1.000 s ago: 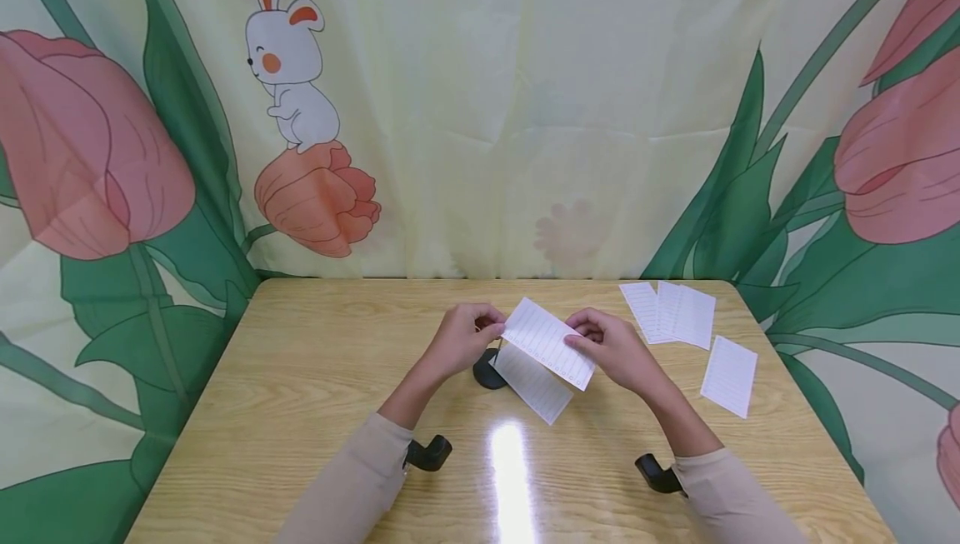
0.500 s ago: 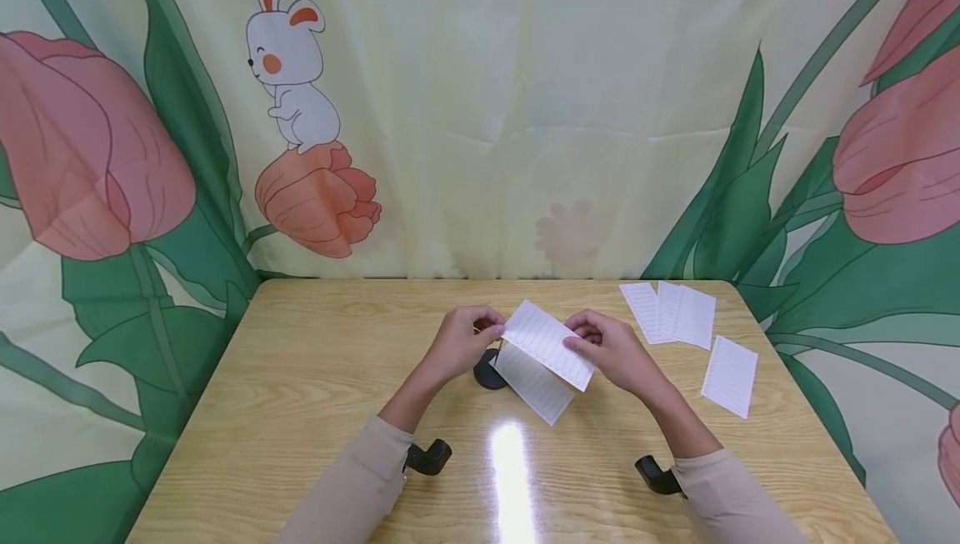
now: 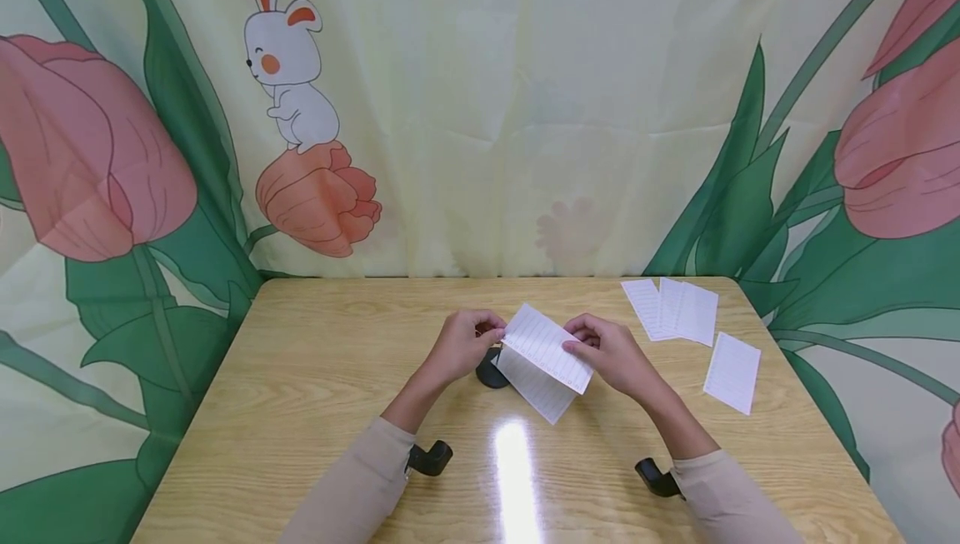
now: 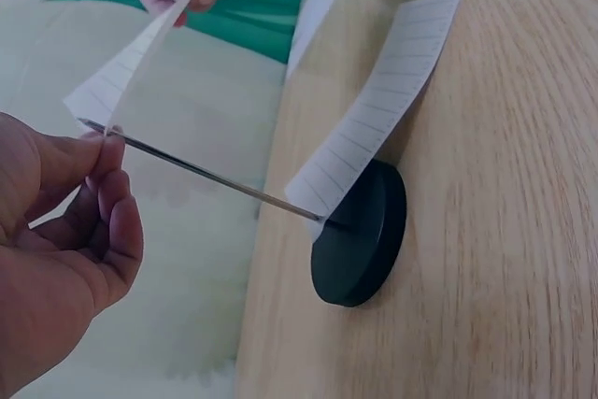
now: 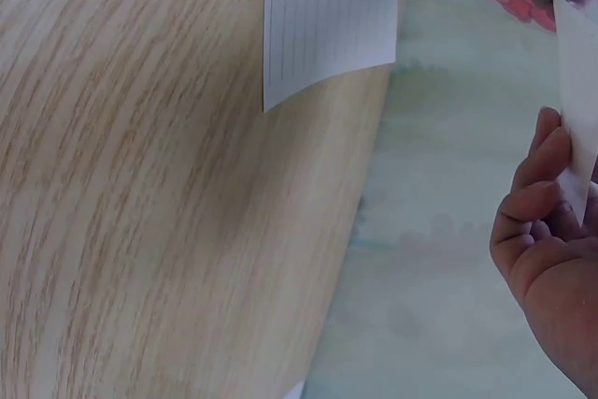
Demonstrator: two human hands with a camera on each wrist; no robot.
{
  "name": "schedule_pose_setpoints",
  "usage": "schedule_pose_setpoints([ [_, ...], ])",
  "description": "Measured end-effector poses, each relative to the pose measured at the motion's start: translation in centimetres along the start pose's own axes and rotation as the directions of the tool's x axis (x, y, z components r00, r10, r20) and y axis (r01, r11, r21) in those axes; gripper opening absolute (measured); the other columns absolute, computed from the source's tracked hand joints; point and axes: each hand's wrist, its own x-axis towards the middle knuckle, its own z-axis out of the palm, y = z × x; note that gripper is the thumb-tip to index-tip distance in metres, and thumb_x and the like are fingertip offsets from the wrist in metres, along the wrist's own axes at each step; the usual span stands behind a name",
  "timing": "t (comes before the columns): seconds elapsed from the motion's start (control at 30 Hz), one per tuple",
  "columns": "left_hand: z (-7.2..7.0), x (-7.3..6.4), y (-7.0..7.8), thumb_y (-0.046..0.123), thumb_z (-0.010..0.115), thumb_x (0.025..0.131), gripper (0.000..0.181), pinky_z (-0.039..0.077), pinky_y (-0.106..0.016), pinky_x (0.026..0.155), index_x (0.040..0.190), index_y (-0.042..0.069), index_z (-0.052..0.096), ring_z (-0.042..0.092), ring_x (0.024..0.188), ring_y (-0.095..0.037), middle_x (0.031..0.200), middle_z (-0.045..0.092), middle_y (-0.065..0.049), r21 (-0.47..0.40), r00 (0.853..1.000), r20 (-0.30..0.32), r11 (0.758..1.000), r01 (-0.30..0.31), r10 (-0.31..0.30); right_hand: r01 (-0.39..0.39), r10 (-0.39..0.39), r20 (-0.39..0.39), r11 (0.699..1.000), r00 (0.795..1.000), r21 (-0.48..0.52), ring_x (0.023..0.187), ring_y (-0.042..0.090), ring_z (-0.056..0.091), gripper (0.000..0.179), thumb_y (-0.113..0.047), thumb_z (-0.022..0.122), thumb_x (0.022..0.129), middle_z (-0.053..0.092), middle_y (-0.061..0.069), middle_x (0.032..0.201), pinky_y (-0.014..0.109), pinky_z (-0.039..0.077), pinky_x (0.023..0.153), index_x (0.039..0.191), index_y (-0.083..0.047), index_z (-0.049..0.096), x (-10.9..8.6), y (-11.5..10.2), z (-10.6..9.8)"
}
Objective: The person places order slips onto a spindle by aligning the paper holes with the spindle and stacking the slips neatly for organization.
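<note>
A paper spike with a round black base (image 4: 360, 240) and a thin metal rod (image 4: 220, 179) stands on the table. One ruled paper sheet (image 4: 383, 91) is on the rod low down, against the base, its far end bent upward. At the rod's tip is a second ruled sheet (image 3: 543, 346); the tip shows past this sheet's corner in the left wrist view. My left hand (image 3: 467, 344) pinches that corner between thumb and fingers, right beside the tip. Farther along the same sheet, my right hand (image 3: 611, 351) holds its edge between thumb and curled fingers.
Several overlapping ruled sheets (image 3: 697, 315) lie at the table's back right, with a single sheet (image 3: 732, 373) nearer me. A printed curtain (image 3: 450, 111) hangs behind the wooden table (image 3: 315, 377). Black wrist mounts (image 3: 431, 458) stick out from both sleeves.
Both hands and the held sheet have dipped very slightly toward the base. Each hand keeps its hold, and the lower sheet and the loose sheets stay put.
</note>
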Motion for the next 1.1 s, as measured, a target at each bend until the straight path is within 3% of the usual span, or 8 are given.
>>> schedule_pose_setpoints([
  [0.33,0.1,0.2,-0.9,0.005,0.067,0.099,0.010,0.052,-0.022,0.069,0.098,0.004,0.077,0.066,0.083,-0.012,0.093,0.075,-0.008,0.017,1.000,0.006,1.000,-0.015,0.015,-0.010,0.010,0.011,0.998,1.000,-0.068,0.087,0.016,0.066,0.012,-0.008,0.074,0.095,0.072,0.004,0.093,0.024,0.055,0.075,0.106,-0.004,0.070,-0.3,0.3,0.5],
  [0.6,0.3,0.3,-1.7,0.007,0.067,0.100,0.010,0.049,-0.022,0.068,0.098,0.006,0.077,0.064,0.084,-0.011,0.093,0.075,-0.006,0.037,0.999,0.028,0.999,0.022,-0.023,0.004,0.001,0.047,0.994,0.999,-0.105,0.084,0.013,0.065,0.007,-0.010,0.075,0.094,0.072,0.002,0.090,0.025,0.054,0.071,0.098,-0.007,0.070,-0.4,1.3,1.3],
  [0.93,1.1,0.7,-3.1,0.008,0.069,0.099,0.009,0.047,-0.024,0.068,0.098,0.005,0.078,0.058,0.081,-0.012,0.090,0.073,-0.005,0.054,0.998,0.043,0.997,0.050,-0.052,-0.061,0.070,0.105,0.994,0.992,-0.093,0.087,0.014,0.063,0.012,-0.006,0.072,0.096,0.071,0.004,0.094,0.023,0.052,0.070,0.106,-0.003,0.068,-0.6,2.2,2.3],
  [1.1,1.4,0.9,-4.0,0.007,0.071,0.097,0.007,0.048,-0.024,0.068,0.095,0.005,0.077,0.057,0.078,-0.012,0.086,0.070,-0.003,0.067,0.997,0.031,0.995,0.069,-0.072,-0.053,0.063,0.113,0.994,0.992,-0.091,0.085,0.014,0.062,0.015,-0.003,0.072,0.095,0.069,0.003,0.092,0.023,0.052,0.071,0.109,-0.001,0.067,-0.5,2.6,2.6],
])
